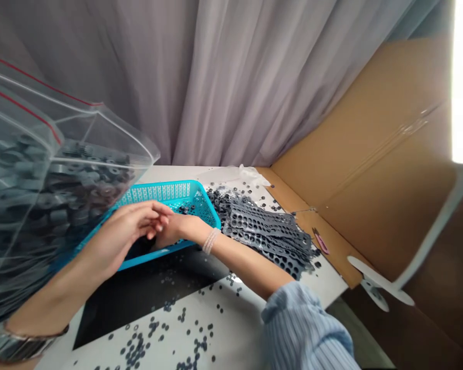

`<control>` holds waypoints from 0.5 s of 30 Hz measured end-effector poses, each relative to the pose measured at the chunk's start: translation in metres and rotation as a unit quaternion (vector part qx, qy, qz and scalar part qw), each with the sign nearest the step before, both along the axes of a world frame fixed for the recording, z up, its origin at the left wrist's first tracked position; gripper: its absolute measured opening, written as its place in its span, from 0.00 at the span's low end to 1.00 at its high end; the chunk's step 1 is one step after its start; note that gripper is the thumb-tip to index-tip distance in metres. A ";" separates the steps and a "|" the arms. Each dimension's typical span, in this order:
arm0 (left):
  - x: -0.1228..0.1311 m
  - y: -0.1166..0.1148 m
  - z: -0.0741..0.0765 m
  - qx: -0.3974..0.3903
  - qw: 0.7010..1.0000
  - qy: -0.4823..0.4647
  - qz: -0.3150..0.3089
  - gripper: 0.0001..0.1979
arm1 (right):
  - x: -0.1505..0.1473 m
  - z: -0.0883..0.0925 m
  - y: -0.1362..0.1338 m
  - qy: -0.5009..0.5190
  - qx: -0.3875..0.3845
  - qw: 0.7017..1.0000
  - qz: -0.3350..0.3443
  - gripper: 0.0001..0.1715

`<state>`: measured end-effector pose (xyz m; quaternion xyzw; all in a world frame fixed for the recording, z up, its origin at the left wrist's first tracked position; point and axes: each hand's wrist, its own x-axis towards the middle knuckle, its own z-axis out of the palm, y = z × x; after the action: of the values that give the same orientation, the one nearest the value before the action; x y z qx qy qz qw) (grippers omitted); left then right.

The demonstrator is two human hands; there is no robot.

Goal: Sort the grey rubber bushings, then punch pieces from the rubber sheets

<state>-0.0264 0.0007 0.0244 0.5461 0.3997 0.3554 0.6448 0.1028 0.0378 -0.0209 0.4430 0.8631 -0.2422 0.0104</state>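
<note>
My left hand (133,223) is over the blue plastic basket (208,208), its fingers loosely bent and reaching toward my right hand, with nothing visible in them. My right hand (172,228) dips into the basket beside it, bracelet at the wrist. Its fingers point down and are hidden behind the left hand and in shadow, so I cannot tell what they hold. Small dark round pieces (185,209) lie inside the basket. Close to my left forearm stands a large clear zip bag (54,185) full of grey ring-like pieces, overlapping the basket's left side.
Perforated dark rubber-like sheets (266,231) are piled right of the basket. Loose dark discs (135,349) are scattered over the white table (239,329) and a black mat (111,308). Pink-handled snips (321,241) and a lamp clamp (380,282) sit by the cardboard wall (370,154).
</note>
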 end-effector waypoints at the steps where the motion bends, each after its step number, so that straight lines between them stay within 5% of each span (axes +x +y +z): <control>1: -0.002 0.003 -0.002 -0.010 0.999 -0.020 0.029 0.07 | -0.002 0.001 -0.001 0.003 -0.006 1.000 0.014 0.05; 9: 0.003 0.021 -0.024 -0.210 0.928 -0.208 0.226 0.14 | 0.033 0.018 0.020 0.099 0.033 0.994 -0.032 0.17; 15: 0.009 0.021 -0.027 -0.322 0.890 -0.254 0.197 0.15 | 0.059 0.037 0.037 0.203 0.124 0.957 -0.166 0.14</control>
<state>-0.0179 0.0221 -0.0022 0.1095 0.4146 0.4533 0.7814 0.1621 0.0748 0.0163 0.5189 0.7848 -0.2165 -0.2608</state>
